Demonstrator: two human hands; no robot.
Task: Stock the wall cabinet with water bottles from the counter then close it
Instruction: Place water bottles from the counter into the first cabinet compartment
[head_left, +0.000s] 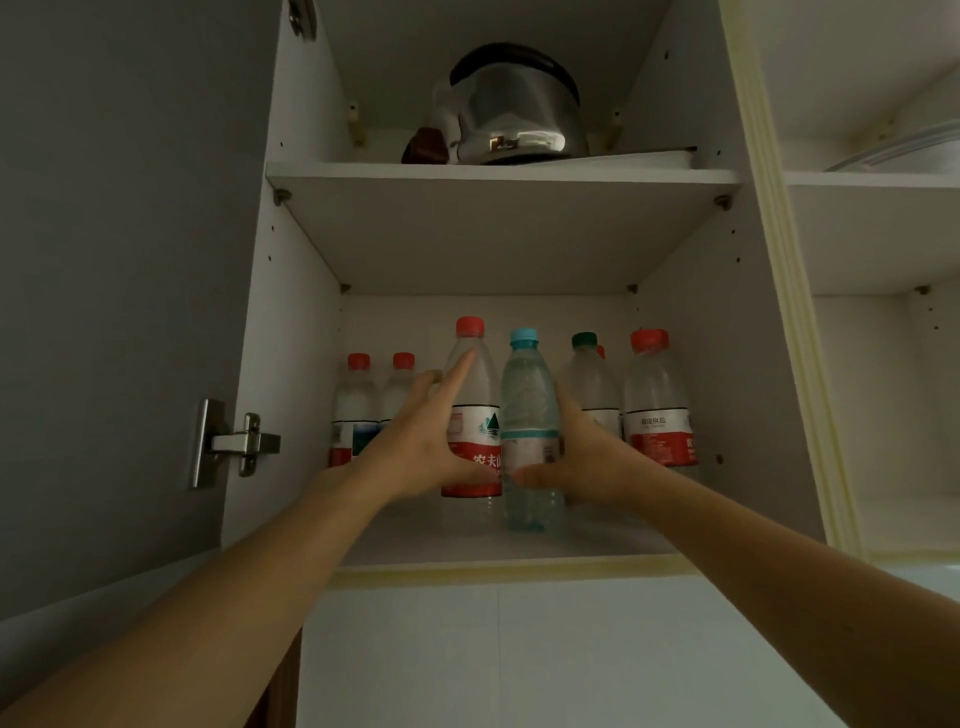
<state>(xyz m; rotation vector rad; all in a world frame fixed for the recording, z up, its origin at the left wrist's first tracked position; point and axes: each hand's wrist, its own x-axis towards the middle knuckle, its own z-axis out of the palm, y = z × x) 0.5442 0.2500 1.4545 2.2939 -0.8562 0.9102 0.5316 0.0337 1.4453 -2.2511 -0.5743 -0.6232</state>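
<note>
the two front bottles stand upright on the lower shelf of the open wall cabinet, touching side by side: a red-capped bottle with a red and white label, and a blue-capped bottle to its right. your left hand lies against the red-capped one with fingers straight and spread — flat on it, thumb across its label. your right hand wraps the blue-capped one, thumb across the front, fingers behind. further back stand two short red-capped bottles on the left, a green-capped bottle and another red-capped one on the right. the cabinet door hangs open at left on its metal hinge — a steel kettle sits on the upper shelf.
</note>
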